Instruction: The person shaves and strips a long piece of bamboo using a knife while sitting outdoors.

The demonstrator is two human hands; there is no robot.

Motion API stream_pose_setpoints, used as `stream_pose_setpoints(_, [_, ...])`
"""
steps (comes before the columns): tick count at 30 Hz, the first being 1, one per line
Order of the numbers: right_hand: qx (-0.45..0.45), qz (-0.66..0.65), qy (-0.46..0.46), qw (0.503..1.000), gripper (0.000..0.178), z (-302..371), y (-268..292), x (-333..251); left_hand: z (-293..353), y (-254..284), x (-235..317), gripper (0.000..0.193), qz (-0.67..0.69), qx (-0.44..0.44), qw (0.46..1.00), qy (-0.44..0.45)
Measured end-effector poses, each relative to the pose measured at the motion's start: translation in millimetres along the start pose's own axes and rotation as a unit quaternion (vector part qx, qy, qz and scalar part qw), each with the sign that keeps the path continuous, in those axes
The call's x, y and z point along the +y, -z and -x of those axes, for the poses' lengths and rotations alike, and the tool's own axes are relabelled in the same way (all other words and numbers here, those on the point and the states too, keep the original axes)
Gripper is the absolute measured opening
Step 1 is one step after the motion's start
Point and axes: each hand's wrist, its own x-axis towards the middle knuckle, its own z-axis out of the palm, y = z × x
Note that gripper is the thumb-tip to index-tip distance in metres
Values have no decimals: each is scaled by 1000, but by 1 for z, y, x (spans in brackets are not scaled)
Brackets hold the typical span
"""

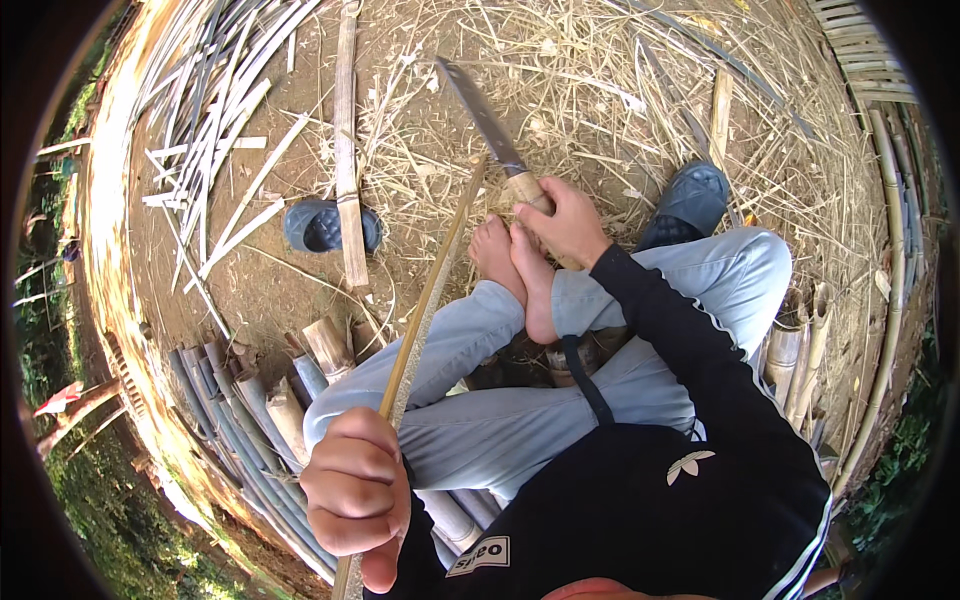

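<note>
My left hand (357, 490) is closed around a long bamboo strip (430, 300) near the lower edge. The strip slants up and away, its far tip ending close to the knife. In my right hand (570, 222) is a knife (485, 118), gripped by its pale wooden handle. Its long dark blade points up and to the left, over the straw-strewn ground. Blade and strip tip lie near each other; whether they touch I cannot tell. My bare feet (512, 275) rest together just below the knife handle, between my bent legs in light jeans.
Split bamboo strips (215, 120) lie heaped at the upper left. A flat wooden slat (346, 150) crosses one dark slipper (308, 227); another slipper (693, 195) is at right. Bamboo poles (250, 430) lie beneath me. Shavings (570, 80) cover the ground ahead.
</note>
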Motion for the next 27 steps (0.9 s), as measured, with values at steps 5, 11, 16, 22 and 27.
stream_pose_setpoints(5, [-98, -159, 202, 961, 51, 33, 34, -24, 13, -2, -24, 42, 37, 63, 997, -3])
stream_pose_setpoints(11, [-264, -125, 188, 938, 53, 59, 51, -62, 17, -4, -19, 38, -7, 114, 993, -22])
stream_pose_setpoints(16, [-174, 1, 258, 950, 57, 83, 45, -70, 23, -25, -20, 35, -32, 126, 990, -51])
stream_pose_setpoints(22, [-199, 166, 324, 910, 33, 81, 82, -69, 42, -63, -13, 32, -98, 160, 981, -49])
stream_pose_setpoints(27, [-163, 218, 198, 942, 25, 48, 88, -22, 48, -83, -16, 33, -100, 156, 981, -65])
